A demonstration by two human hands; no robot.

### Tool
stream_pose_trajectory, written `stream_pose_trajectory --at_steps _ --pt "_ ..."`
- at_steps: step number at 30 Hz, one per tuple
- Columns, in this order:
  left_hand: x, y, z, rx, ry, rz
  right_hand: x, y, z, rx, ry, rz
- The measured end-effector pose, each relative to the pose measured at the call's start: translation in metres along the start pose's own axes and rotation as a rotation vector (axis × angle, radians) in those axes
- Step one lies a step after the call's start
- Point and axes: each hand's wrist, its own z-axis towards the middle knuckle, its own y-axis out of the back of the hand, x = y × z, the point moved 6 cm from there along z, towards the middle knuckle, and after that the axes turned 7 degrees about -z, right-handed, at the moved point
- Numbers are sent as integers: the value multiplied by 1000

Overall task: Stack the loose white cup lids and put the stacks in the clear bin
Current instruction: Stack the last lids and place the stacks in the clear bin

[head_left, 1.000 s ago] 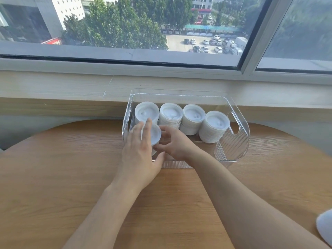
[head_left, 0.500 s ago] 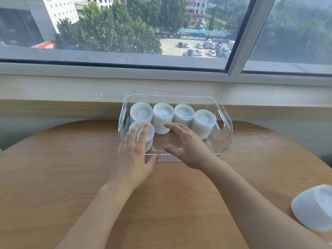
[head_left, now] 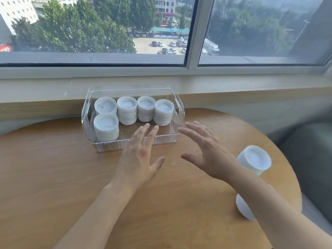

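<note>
Head view puts the clear bin (head_left: 133,139) at your 12 o'clock, on the far side of the round wooden table (head_left: 53,177) and close under the window ledge (head_left: 233,83). Five stacks of white lids stand inside it: four in a back row (head_left: 136,109) and one front stack (head_left: 106,127) in the near-left corner at 11 o'clock. The near-right floor of the bin shows bare, so that is your open room.

Your left hand (head_left: 139,155) hovers with straight, spread fingers and holds nothing; its fingertips reach over the bin's near wall. Your right hand (head_left: 206,151) is also spread wide and holds nothing, just right of the bin's right wall, whose handle cut-out faces it.

At 3 o'clock a loose stack of lids (head_left: 254,159) stands near the table's right edge, just beyond your right wrist. Another white lid (head_left: 242,206) lies at 4 o'clock, partly hidden behind your right forearm and close to the rim. A wide stretch of tabletop lies at 9 o'clock.
</note>
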Motion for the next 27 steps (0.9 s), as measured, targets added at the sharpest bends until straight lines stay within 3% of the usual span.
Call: stream_pose_trajectory --at_steps 8,21,27 --pt "-90 -40 -16 61 -150 -124 -49 46 -92 -46 -96 -80" --pt "-168 -141 -73 352 -279 -207 -107 44 -231 6 -231 -41" --pt "-179 -175 -77 393 -182 -375 -116 27 -248 27 -261 58"
